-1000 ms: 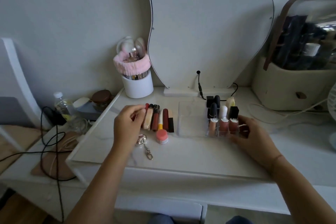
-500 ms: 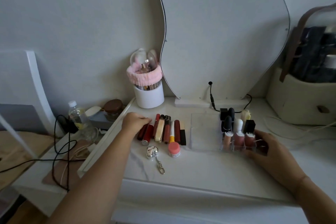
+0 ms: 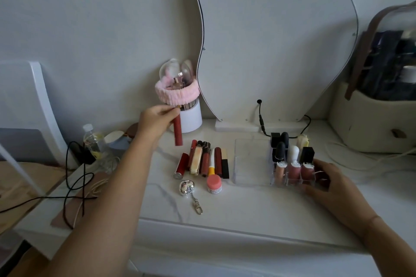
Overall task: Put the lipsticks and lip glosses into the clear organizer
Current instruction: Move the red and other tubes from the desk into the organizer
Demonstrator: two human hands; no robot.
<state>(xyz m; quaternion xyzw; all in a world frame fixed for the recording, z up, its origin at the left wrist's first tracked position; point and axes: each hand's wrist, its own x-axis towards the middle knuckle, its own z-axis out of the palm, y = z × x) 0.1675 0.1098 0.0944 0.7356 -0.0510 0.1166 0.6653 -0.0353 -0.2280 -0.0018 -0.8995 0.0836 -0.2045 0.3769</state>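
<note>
Head view: since half a second ago my left hand (image 3: pixel 155 119) has lifted 1 dark red lip gloss tube (image 3: pixel 177 131) off the row of lipsticks (image 3: pixel 202 162). Its fingers (image 3: pixel 167 111) pinch the top end, left of centre frame, so 1 more is ready to travel. My right hand (image 3: pixel 331 177) grips the clear organizer (image 3: pixel 252 162), centre right: hard transparent plastic with square cells. The tube is slim, glossy and cylindrical; the worktop (image 3: pixel 247 204) is smooth and marble-patterned.

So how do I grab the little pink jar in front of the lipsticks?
Come from above and pinch the pink jar round its lid, left and right. It stands upright, short and round, with lipsticks close behind it.
</note>
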